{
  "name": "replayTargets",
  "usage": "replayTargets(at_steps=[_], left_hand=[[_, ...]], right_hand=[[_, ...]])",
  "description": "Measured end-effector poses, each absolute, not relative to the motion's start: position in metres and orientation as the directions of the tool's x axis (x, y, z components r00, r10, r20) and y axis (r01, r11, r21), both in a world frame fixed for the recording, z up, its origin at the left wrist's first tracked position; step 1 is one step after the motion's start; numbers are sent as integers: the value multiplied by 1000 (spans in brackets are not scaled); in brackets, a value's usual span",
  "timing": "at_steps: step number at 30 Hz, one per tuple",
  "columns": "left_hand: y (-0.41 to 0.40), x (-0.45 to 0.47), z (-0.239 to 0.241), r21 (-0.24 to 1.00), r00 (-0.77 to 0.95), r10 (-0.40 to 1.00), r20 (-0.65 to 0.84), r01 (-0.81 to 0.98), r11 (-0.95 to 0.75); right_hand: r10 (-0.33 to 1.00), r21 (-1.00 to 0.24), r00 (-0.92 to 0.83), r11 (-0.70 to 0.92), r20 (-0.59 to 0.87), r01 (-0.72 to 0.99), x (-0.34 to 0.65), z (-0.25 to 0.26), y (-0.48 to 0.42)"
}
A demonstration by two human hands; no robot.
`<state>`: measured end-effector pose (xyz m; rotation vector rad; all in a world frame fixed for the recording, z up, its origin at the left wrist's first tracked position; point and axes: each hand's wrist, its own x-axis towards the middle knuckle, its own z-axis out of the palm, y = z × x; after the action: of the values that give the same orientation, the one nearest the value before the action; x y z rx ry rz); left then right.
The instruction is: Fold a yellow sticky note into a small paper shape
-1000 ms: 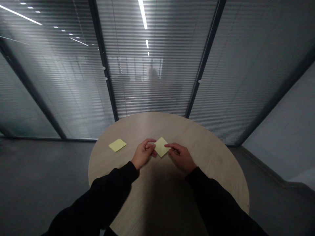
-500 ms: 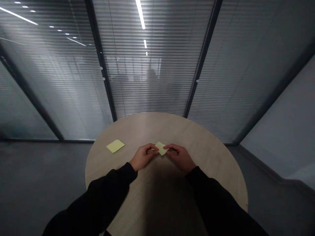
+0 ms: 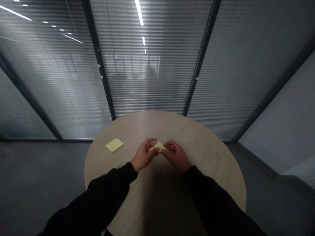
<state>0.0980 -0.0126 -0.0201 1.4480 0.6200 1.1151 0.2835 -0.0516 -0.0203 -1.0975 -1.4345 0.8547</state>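
Head view: on the left, grey floor [image 3: 36, 177] up to the rim of the round table [image 3: 211, 154], then a yellow pad [image 3: 114, 145], flat on the wood near that rim. Between pad and left hand [image 3: 144, 153], a gap of plain wood. From the right hand [image 3: 177, 155] to the right rim, a broader stretch of wood, with floor beyond. Past the far rim, blinds [image 3: 147, 95].

Between both hands, over the middle of the table, a paper [image 3: 159, 146]: pale yellow, triangular in outline, peak towards the far rim, long edge nearer the body. Left hand: pinches its left part, thumb in front, index finger stretched out apart. Right hand: pinches its right part, thumb near the other thumb, fingers curled behind.

Under the left sleeve [image 3: 103, 193] and right sleeve [image 3: 216, 200], parts of the rim hidden; near rim cut off at the bottom. Lower paper edge partly behind the thumbs; contact with the wood hard to tell. In the blinds, a grey shape [image 3: 150, 70], too blurred to make out.
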Motion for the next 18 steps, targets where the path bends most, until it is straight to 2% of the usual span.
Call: replayTargets(at_steps=[6, 13, 18], left_hand=[[-13, 98, -23, 954, 406, 864, 299, -152, -258], [-19, 98, -20, 955, 421, 860, 287, -60, -290], [-18, 97, -20, 953, 432, 855, 286, -38, -300]], right_hand=[[952, -939, -22, 306, 307, 156, 280, -20, -52], [956, -923, 14, 278, 292, 267, 279, -13, -55], [966, -939, 28, 242, 256, 243, 280, -14, -55]])
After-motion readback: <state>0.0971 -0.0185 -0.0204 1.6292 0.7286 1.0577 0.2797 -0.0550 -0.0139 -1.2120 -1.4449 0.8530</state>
